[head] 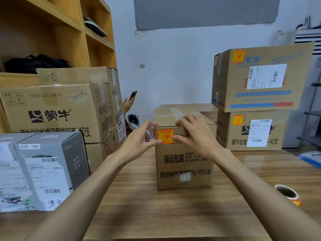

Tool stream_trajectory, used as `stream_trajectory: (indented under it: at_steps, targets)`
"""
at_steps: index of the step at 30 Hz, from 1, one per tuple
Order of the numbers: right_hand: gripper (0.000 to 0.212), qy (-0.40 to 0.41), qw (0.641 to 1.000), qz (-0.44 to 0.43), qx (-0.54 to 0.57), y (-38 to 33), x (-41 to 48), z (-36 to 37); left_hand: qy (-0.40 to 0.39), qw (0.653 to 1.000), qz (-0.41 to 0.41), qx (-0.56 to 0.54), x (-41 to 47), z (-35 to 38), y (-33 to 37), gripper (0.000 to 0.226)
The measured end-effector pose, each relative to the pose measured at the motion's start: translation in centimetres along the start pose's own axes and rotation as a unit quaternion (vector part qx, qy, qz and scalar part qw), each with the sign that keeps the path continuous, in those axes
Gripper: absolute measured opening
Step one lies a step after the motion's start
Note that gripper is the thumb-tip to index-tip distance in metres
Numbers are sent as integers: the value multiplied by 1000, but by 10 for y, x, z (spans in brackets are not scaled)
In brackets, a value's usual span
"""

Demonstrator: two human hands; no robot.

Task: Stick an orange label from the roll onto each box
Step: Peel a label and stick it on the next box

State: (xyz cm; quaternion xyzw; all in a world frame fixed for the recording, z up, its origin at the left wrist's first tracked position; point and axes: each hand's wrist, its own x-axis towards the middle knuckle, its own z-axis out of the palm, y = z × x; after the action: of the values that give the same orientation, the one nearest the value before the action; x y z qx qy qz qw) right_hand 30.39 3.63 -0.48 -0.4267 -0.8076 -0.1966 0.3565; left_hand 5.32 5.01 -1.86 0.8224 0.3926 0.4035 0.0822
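Observation:
A tall brown cardboard box (184, 164) stands in the middle of the wooden table (156, 206). An orange label (165, 136) sits on the top left corner of its front face. My left hand (139, 138) touches the label's left and lower edge with its fingertips. My right hand (194, 133) rests over the box's top front edge, thumb against the label's right side. The label roll (288, 194) lies on the table at the right. Two stacked boxes at the right each carry an orange label, the upper (239, 56) and the lower (238, 120).
Several brown boxes (52, 110) and a grey box (48, 167) stand at the left, in front of a wooden shelf (60, 32). Behind them another person's hand holds a phone (132, 95). A blue tray edge (311, 159) shows at the far right.

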Motion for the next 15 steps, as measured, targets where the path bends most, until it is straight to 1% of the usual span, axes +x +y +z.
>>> stream_trajectory:
  at_steps: [3,5,7,11,15]
  targets:
    - [41,-6,1000,2,-2,-1,2,0,3,1000,1,-5,1,1,-2,39]
    - [40,-14,1000,0,18,0,3,-6,6,1000,1,-13,0,0,-1,33]
    - [42,-14,999,6,37,7,2,-18,2,1000,-3,-15,1,-2,0,36]
    - [54,-27,997,66,36,35,-12,-45,-6,1000,-9,-1,-2,-11,-2,37]
    - [54,-66,987,113,96,44,-30,-48,31,999,-10,31,-4,-18,-11,33]
